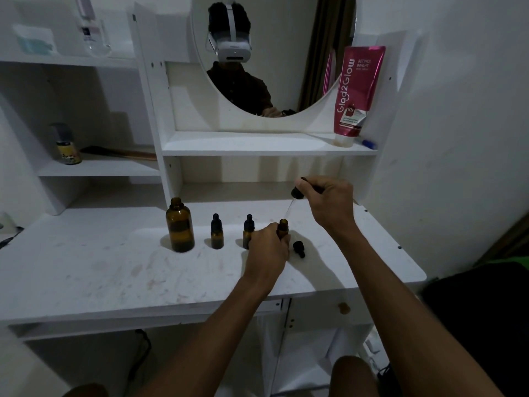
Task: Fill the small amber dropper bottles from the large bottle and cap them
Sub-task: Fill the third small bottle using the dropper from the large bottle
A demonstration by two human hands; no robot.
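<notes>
Closest in, two bare forearms are stretched out over a white laminate desk top. It's matte and pretty scuffed, with faint reddish smears all over it.

The left hand is wrapped around an open small amber bottle, which is stood upright on the desk. Only its neck and mouth are seen above the fingers. Just right of it, a loose dropper cap, black with a rubbery-looking bulb, is laid on its side.

Higher up, a black dropper is pinched between the thumb and curled fingers of the right hand. Its thin clear glass pipette is tilted down-left, with the tip right at the open bottle's mouth. Whether it's actually inside can't be told.

Left of the held bottle, two capped dropper bottles are stood in a row, glossy brown glass with black tops. The one nearer the left hand is partly hidden behind it. Further left, the large amber bottle is stood uncapped. It's round-shouldered and looks darker in its lower part.

Behind all that, a white shelf is fixed under a round mirror, and a shiny pink tube marked Glad2Glow is stood cap-down on it. Off left, a small pump bottle is parked on a side shelf. White walls are seen all round, dimly lit.
</notes>
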